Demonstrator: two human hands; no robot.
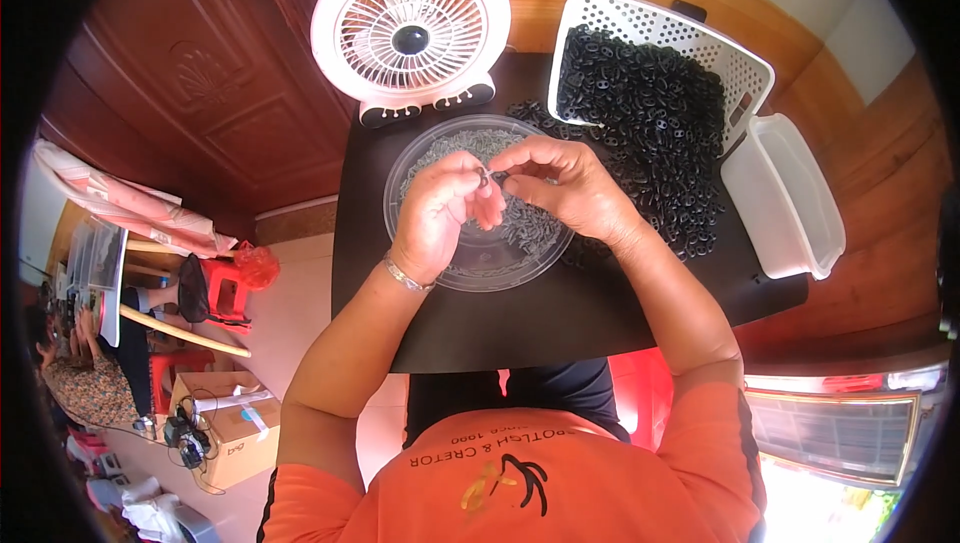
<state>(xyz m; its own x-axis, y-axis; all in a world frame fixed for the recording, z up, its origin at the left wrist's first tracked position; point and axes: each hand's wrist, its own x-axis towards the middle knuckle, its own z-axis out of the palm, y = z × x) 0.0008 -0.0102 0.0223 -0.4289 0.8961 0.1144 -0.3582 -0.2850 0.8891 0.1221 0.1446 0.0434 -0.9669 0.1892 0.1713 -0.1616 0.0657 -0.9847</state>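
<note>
My left hand (437, 208), with a metal bracelet at its wrist, pinches something tiny and shiny between thumb and fingertips. Fingertip to fingertip with it, my right hand (580, 188) is closed in a pinch on a small black plastic piece (500, 177). Exactly how the two bits meet is too small to tell. Both hands hover over a round clear plastic tray (470, 281) that holds many small grey slender pieces (530, 228). Right of the tray spreads a heap of black plastic pieces with holes (680, 193), partly covered by my right hand and forearm.
A white perforated basket (745, 68) lies tipped at the back right, black pieces spilling from it. Beside it is a white plastic bin (785, 198). An animal-shaped fan (410, 38) stands at the back left of the dark table (480, 338). Another person (95, 373) sits far left.
</note>
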